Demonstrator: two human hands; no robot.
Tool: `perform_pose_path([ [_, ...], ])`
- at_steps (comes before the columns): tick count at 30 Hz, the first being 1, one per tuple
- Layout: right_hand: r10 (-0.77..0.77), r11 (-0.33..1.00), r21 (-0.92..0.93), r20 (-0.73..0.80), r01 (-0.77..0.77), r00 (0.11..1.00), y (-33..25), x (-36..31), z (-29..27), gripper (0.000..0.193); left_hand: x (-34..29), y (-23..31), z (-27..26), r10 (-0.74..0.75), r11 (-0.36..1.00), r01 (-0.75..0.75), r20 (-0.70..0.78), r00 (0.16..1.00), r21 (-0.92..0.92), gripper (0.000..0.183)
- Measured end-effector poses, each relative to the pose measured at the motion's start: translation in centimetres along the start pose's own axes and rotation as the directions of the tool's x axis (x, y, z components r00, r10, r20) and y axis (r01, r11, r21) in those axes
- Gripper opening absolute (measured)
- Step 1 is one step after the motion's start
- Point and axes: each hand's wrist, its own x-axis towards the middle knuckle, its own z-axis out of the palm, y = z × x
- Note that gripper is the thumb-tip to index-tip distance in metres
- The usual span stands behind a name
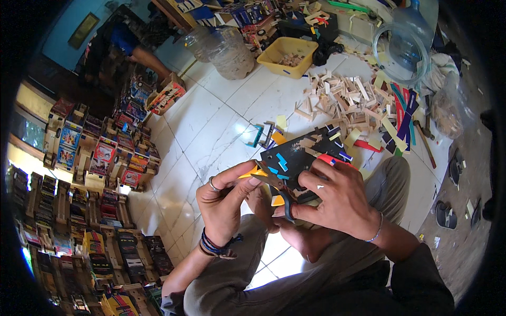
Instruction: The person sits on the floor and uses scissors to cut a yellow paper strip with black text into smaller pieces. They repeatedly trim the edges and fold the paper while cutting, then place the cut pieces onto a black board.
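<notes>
Grey trousers [226, 271]: nearest cam, person seated on white tiled floor [211, 118], legs bent, bare foot [303, 239] btwn knees.
L hand [224, 203]: thumb + index closed in a pinch on yellow pc [246, 174], other fingers curled; ring + dark wristbands on.
R hand [342, 203]: partly closed round scissors [288, 204], thumb at near handle loop, fingers bent; thin bracelet at wrist.
Yellow pc: L of ctr, up off floor, at scissor tips; can't tell if blades cut into it.
Black board [299, 164]: just beyond hands, blue bits [282, 162] + wood scraps on top.
Red strip [329, 158]: by R fingers, can't tell if held.
Wood pcs [342, 100]: big loose heap, far R of board.
Colored strips [407, 113]: R of heap, w/ hammer [425, 143] near them.
Yellow tub [266, 59]: far, w/ small wood bits inside.
Toy trucks [103, 150]: rows, L side.
Co-worker [124, 39]: far L, bent over, blue shorts.
</notes>
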Motion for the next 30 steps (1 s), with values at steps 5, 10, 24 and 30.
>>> perform_pose_path([
  [5, -0.009, 1.0, -0.02, -0.021, 0.009, 1.0, -0.32, 0.11, -0.06, 0.047, -0.01, 0.03, 0.12, 0.005, 1.0, -0.006, -0.029, 1.0, -0.03, 0.028],
  [10, 0.005, 1.0, -0.004, -0.012, -0.005, 1.0, -0.48, 0.12, -0.09, 0.046, 0.1, 0.26, 0.19, 0.034, 0.999, -0.034, -0.036, 0.999, 0.011, 0.027],
  [24, 0.007, 1.0, 0.012, -0.041, -0.007, 0.999, -0.25, 0.17, 0.1, 0.035, 0.16, 0.32, 0.18, 0.043, 0.999, -0.042, -0.055, 0.998, 0.023, 0.026],
  [30, 0.007, 1.0, -0.01, -0.049, -0.007, 0.999, -0.02, 0.35, 0.19, 0.034, 0.21, 0.67, 0.78, -0.011, 0.997, 0.001, -0.136, 0.991, -0.076, 0.027],
])
